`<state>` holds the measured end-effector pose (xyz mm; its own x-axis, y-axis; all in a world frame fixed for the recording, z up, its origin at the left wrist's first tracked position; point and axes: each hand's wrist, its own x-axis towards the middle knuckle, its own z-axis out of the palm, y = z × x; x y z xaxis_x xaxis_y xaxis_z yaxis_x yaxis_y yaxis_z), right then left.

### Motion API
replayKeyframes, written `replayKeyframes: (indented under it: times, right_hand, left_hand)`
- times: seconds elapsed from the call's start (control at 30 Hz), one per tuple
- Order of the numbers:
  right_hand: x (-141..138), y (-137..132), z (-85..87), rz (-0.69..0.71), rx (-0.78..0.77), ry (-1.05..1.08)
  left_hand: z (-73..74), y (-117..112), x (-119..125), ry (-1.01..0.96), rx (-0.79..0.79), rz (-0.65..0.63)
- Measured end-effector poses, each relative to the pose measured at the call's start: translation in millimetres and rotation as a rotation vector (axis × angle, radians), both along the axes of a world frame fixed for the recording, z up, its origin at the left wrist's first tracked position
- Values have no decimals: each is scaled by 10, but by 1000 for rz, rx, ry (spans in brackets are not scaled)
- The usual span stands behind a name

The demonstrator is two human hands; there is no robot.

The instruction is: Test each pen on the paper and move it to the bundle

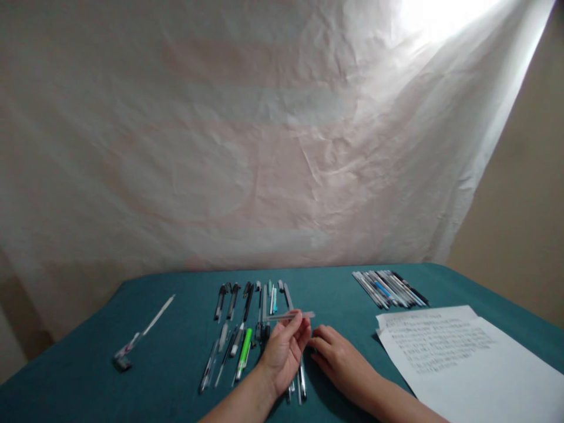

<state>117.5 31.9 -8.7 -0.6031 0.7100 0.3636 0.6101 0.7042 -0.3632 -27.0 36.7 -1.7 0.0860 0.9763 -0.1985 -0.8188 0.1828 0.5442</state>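
Nearest: left hand (287, 353), palm turned up and partly toward the right, gripping a clear tube (278, 317) between thumb and fingers. Tube is roughly level, held above the middle of the pen layout, both ends sticking out past the fingers. Right hand (335, 355) is just beside it, back up, low over the green cloth (171, 358), fingers bent; can't tell if it has anything in it or if its fingertips touch the left hand. Couple of slim pens (302, 383) lie between the two forearms, partly hidden by the left one. Left of the left hand is the front row, pieces slanted and close together: bright green marker (244, 353), pen with a whitish barrel (237, 340), thin dark stick (225, 357), clear pen with a dark end (207, 370) outermost. Off to the right, papers (462, 352) overlap, top part covered in handwriting, too blurred to read. Well apart on the left, a small dark-and-clear piece (123, 359) with a pale stick (158, 315) running away from it; can't tell if they're joined. Farther back, second row: black-capped pens (233, 301) on its left, turquoise pen (275, 301) nearer its right end. Far right, behind the papers, a tight bundle of pens (388, 289) lies side by side, one blue among them. Behind the table, a wrinkled pale sheet (282, 153) hangs, brightest at upper right; beige wall (520, 194) beyond its right edge.
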Motion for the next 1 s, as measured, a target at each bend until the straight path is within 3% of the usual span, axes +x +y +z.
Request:
replayKeyframes:
  times: [0.3,0.47,0.63,0.8,1.0]
  right_hand:
    - [10,-8,-57,-13,-7,47]
    - [58,34,-67,-42,-95,374]
    - [119,61,56,-123,-122,673]
    - [135,51,145,-123,-143,735]
    - [118,66,106,-126,-199,767]
  left_hand:
    - [-7,8,3,21,-7,17]
    - [-8,3,-1,43,2,6]
    - [-15,-10,6,80,37,-8]
    - [-29,-4,20,127,48,-9]
    - [-38,-19,22,149,63,-23]
